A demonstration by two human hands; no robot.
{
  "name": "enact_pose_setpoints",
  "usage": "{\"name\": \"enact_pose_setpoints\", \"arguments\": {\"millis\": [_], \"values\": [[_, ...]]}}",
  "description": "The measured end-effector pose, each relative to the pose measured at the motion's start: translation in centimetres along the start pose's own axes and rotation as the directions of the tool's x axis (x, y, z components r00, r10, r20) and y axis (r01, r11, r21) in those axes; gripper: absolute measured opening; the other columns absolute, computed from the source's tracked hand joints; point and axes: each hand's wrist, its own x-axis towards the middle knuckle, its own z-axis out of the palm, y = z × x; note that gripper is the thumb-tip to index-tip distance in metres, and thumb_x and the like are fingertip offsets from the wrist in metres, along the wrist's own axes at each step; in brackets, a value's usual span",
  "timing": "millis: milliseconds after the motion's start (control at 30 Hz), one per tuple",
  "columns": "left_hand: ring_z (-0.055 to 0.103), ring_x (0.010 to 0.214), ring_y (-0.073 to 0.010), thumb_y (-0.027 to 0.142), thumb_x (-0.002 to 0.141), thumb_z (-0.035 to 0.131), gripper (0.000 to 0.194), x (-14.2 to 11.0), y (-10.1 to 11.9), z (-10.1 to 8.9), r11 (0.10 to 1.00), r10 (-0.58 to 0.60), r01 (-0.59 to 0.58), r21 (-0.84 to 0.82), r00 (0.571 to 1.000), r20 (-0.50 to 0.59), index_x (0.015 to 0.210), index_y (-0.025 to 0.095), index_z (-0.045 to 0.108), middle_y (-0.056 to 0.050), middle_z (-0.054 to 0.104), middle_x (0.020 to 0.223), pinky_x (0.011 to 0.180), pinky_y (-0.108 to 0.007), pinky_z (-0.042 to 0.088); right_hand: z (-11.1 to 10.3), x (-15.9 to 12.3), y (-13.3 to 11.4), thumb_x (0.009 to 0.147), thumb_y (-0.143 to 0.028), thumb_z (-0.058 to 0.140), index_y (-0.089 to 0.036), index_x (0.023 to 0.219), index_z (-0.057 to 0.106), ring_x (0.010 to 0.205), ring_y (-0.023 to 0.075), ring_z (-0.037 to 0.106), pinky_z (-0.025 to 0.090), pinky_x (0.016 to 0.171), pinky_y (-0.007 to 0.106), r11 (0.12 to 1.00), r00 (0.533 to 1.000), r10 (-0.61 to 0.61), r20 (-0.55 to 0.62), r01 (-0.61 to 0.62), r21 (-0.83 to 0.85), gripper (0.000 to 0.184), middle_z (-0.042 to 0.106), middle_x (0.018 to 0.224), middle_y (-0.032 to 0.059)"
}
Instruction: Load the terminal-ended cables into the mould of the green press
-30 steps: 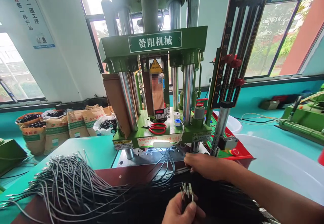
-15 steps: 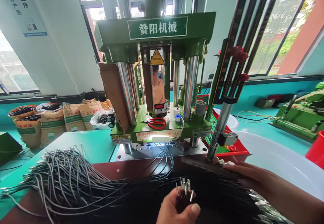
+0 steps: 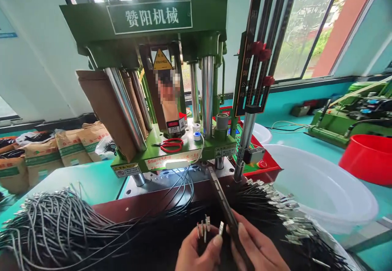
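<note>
A: Eyes on that little bunch of wire ends [image 3: 206, 227] low in the middle. You've got the metal terminals standing up out of your left hand [image 3: 196, 251], fanned apart, not squared up.

B: And that's the risk, I'd say. If you let them splay like that, one tip could catch a neighbour or slip down out of the bunch and get lost in the black wires [image 3: 171, 238] underneath.

A: Grip on the left: fingers curled in and pressed together round the bunch, thumb closing it from the right side. Snug, not spread.

B: Now your right hand [image 3: 260, 251]. You're pinching the near end of that long dark bar [image 3: 223, 205], thumb on top, fingers under it. Closed on it, with the far end resting at the foot of the green press [image 3: 171, 99].

A: The bar sits just beside the terminals, nearly touching them. Swing it carelessly and I reckon you'd knock the tips crooked.

B: Or drag the loose wires that run up under the press [image 3: 186, 181]. They loop right past the bar.

A: Further out, there's a heap of finished ends [image 3: 288, 222] on your right, spilling towards the white basin [image 3: 346, 218]. Grey bundle [image 3: 55, 226] to your left, red scissors [image 3: 171, 145] up on the press ledge.

B: A snag on that right-hand heap looks likely too, if your forearm sweeps across it.
</note>
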Motion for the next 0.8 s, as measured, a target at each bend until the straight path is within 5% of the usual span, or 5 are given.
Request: {"name": "enact_pose_setpoints", "arguments": {"millis": [267,400,667,800], "values": [[0.043,0.054,-0.0102,0.046,0.065,0.072,0.037,-0.9,1.0,-0.1,0.958,-0.009,0.029,0.284,0.997,-0.072,0.069,0.01,0.071,-0.003,0.057,0.057,0.053,-0.022,0.035,1.5,0.4,0.9,0.077,-0.059,0.059,-0.022,0.126,0.056,0.041,0.0086,0.041,0.036,0.038,0.019,0.982,0.995,0.067,0.079,-0.08,0.172,0.062,0.048,0.048,-0.0046],[0.047,0.057,-0.0129,0.039,0.068,0.068,0.029,-1.2,2.0,0.2,0.932,0.01,0.009,0.363,0.999,-0.05,0.07,0.011,0.072,-0.004,0.061,0.059,0.059,-0.025,0.038,1.3,0.5,1.3,0.078,-0.055,0.06,-0.024,0.121,0.061,0.064,0.013,0.057,0.047,0.049,0.019,0.988,0.998,0.005,0.06,-0.015,0.156,0.053,0.063,0.083,0.0046],[0.046,0.055,-0.0125,0.035,0.066,0.066,0.025,-1.5,2.7,0.6,0.919,-0.001,0.029,0.393,0.998,-0.07,0.066,0.01,0.071,-0.003,0.06,0.056,0.055,-0.024,0.036,0.9,0.8,1.2,0.086,-0.051,0.051,-0.026,0.124,0.059,0.085,0.0158,0.058,0.05,0.081,0.025,0.991,0.984,-0.125,0.13,0.13,-0.031,0.046,0.062,0.105,0.0055],[0.05,0.057,-0.0147,0.032,0.066,0.065,0.025,-1.3,2.3,0.5,0.93,0.019,-0.002,0.369,0.999,-0.044,0.063,0.009,0.07,-0.006,0.063,0.058,0.057,-0.025,0.038,0.8,0.8,1.5,0.086,-0.053,0.05,-0.026,0.125,0.058,0.081,0.0161,0.059,0.051,0.073,0.025,0.991,0.982,-0.105,0.155,0.117,-0.065,0.049,0.062,0.107,0.006]]}}
